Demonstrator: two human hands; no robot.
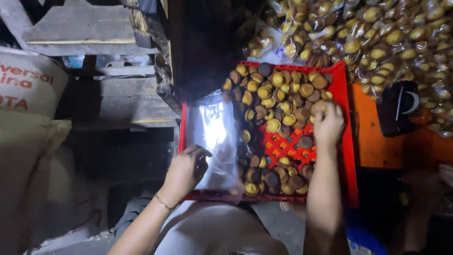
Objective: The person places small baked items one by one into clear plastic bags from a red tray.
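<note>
From my remote seat I see 2 bare hands at work over a red plastic crate [350, 141] that sits in front of the person. My left hand [185, 171] has its fingers closed on the edge of a clear plastic bag [213, 137], pinching it at the near left side of the crate; the bag stretches away from that hand and lies flat over the crate's left part. A thin bracelet [163, 204] circles the left wrist, just behind the hand.

My right hand [327, 123] is reached further out, palm down, with its fingers curled around some of the small round baked pastries [273, 101], brown with yellow centres. I cannot tell how many it grips. The pastries are heaped loosely to the left of and beyond that hand, and more lie nearer the person, below the wrist. Just left of the right hand a bare patch of the crate's red lattice floor shows between the 2 heaps.

Beyond the right hand, past the crate's far rim, is a pile of packed bags of the same pastries [377, 38]. To the right of the right hand an orange surface [373, 141] carries a dark object [398, 108], which I cannot identify. Far left of the left hand lies a large pale sack [28, 94], near grey wooden boards [75, 28].
</note>
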